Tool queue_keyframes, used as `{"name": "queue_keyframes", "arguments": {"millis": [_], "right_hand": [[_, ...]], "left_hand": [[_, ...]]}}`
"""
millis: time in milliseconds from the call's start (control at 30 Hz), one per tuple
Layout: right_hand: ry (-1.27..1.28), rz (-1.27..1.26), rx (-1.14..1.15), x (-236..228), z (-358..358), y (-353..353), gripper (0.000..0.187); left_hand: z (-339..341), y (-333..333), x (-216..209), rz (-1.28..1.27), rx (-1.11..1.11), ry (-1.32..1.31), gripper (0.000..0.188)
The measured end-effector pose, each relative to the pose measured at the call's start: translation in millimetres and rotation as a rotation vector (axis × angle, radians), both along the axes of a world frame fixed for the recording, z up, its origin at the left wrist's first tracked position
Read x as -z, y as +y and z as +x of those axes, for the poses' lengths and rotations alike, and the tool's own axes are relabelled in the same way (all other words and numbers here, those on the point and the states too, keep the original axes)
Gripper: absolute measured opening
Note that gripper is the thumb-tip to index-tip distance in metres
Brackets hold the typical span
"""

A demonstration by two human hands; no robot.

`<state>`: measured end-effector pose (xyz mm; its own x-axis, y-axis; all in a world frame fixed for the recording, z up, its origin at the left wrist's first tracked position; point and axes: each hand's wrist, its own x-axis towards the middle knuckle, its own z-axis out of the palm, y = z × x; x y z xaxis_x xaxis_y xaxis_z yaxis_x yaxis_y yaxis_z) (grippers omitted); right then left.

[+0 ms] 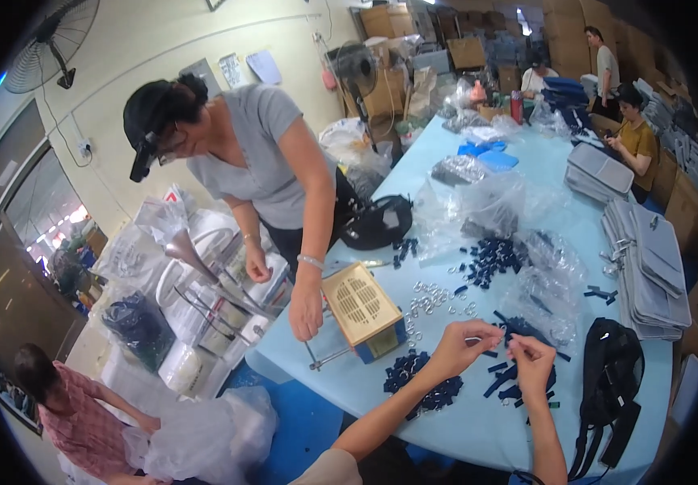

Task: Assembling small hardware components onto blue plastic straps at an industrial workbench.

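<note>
My left hand (470, 343) and my right hand (531, 360) are raised over the light blue table (482, 428), fingertips close together. The left fingers pinch a tiny pale item that looks like a metal ring; its shape is hard to make out. Between the right thumb and fingers is a short dark blue strap, mostly hidden. Beneath the hands lie longer dark blue strips (498, 380). Left of them, partly behind my left forearm, is a heap of short dark blue strap pieces (407, 380). Several loose silver rings (425, 301) are scattered farther back.
A co-worker (256, 153) leans over a wooden box (358, 303) with a metal rod on the left. Clear plastic bags (478, 202) and more dark blue pieces (494, 260) lie beyond. To the right are a black bag (610, 372) and stacked grey cases (648, 267).
</note>
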<state>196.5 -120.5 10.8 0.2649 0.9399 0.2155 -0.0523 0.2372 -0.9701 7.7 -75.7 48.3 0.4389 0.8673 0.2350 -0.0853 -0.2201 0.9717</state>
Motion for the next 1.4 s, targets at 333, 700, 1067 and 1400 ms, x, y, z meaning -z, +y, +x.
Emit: {"name": "queue_keyframes", "arguments": {"millis": [333, 700, 1067, 1400], "right_hand": [[0.071, -0.059, -0.053, -9, -14, -7, 0.019], [0.095, 0.076, -0.01, -8, -2, -11, 0.02], [0.204, -0.067, -0.148, -14, -1, -11, 0.015], [0.372, -0.122, -0.316, -16, 0, -10, 0.018]], "left_hand": [[-10, 1, 0, -0.274, -0.045, -0.082, 0.02], [7, 0, 2, -0.348, 0.022, -0.179, 0.02], [-2, 7, 10, -0.63, 0.115, -0.344, 0.023], [-6, 11, 15, -0.78, 0.235, -0.417, 0.028]]}}
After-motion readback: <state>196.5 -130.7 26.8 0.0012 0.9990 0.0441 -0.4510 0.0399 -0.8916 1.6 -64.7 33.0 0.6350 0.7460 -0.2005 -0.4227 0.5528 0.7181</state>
